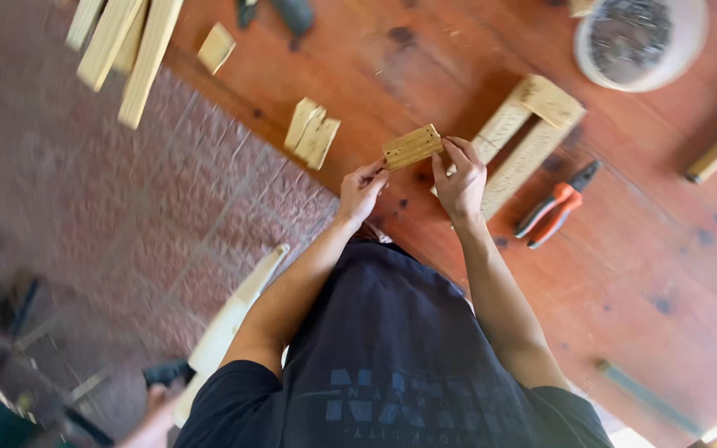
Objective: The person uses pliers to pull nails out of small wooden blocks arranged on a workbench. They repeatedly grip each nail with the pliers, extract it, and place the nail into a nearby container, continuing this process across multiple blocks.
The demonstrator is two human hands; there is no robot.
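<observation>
Holding a small wooden block (412,147) between them, both hands meet just above the middle of the view, over the reddish wooden desk (641,249). The left hand (361,190) pinches the block's lower left end with fingertips and thumb pressed together; the right hand (460,177) pinches the right end the same way, its fingers curled over the top edge. The block is pale, flat and rectangular, tilted slightly up toward 2 o'clock, and its visible face carries rows of small dark holes. It touches only the fingers, clear of the desk.

At 2 o'clock from the hands, just beside the right one, lies an assembly of pale wooden bars (524,133) joined at an angle. At 3 o'clock, near the right hand, a pair of orange-handled pliers (556,207) rests on the desk. Farther off at 1 o'clock stands a round white bowl (641,37) filled with small dark pieces, too blurred to identify. At 10 o'clock, near the left hand, two short wood offcuts (312,133) lie together at the desk's edge, with another small wood square (215,47) beyond them at 11 o'clock. Long pale wooden strips (122,50) lie at the top left, over the patterned floor (126,207).
</observation>
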